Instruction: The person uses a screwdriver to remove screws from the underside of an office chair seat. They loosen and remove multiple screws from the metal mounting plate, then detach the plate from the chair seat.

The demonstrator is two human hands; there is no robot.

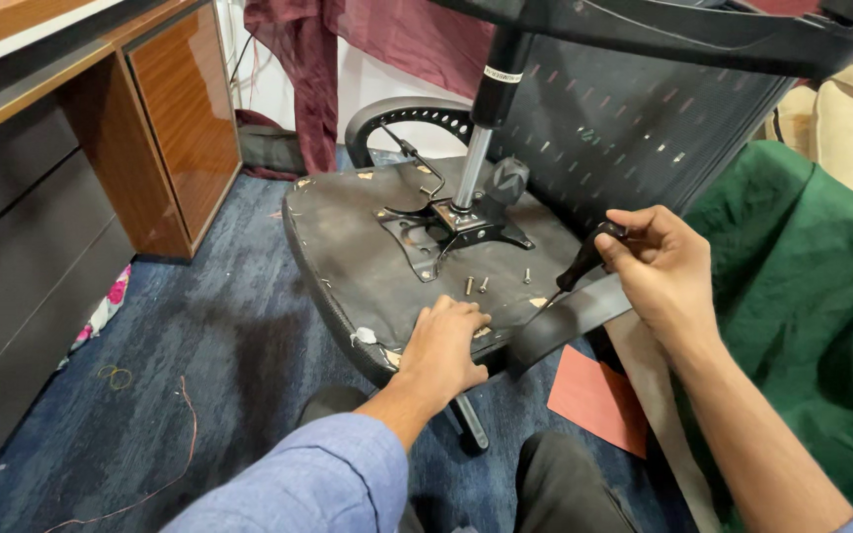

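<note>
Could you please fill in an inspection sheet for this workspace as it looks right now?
Surface: blue carpet, worn.
Job's things: upturned chair seat with metal bracket; three loose screws lie on it.
Clutter: red card, green cloth, rubber band.
Grippers: left hand flat on the seat; right hand grips a screwdriver.
Cables: thin cord on the carpet.
Surroundings: wooden desk, maroon curtain.
</note>
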